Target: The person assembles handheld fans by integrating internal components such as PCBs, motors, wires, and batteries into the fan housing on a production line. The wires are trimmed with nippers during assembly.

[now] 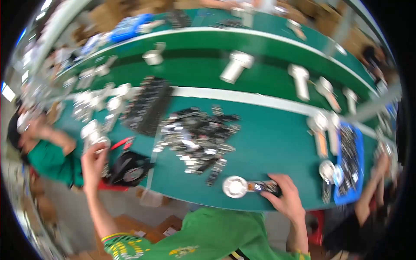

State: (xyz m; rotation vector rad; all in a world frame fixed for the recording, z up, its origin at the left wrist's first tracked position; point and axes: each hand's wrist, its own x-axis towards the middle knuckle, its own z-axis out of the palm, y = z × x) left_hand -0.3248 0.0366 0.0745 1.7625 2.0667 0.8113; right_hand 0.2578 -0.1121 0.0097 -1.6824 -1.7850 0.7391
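Observation:
My right hand [286,195] is closed around the dark end of a handheld device that looks like a small fan. Its white round head [235,186] points left, and the open handle [256,186] shows orange and dark inner parts. It lies low over the table's front edge. Off to the left, my left hand [94,162] has its fingers closed on a white round-headed device [100,141] beside other white ones; blur softens this grip. Between my hands lies a loose heap of small dark and shiny parts [195,138].
A black slotted rack [149,106] stands behind the heap. On the right is a blue tray [360,164] of dark parts, with several white devices [320,125] beside it. More white units lie on the green shelf [195,73]. Co-workers sit left [52,160] and right [368,199].

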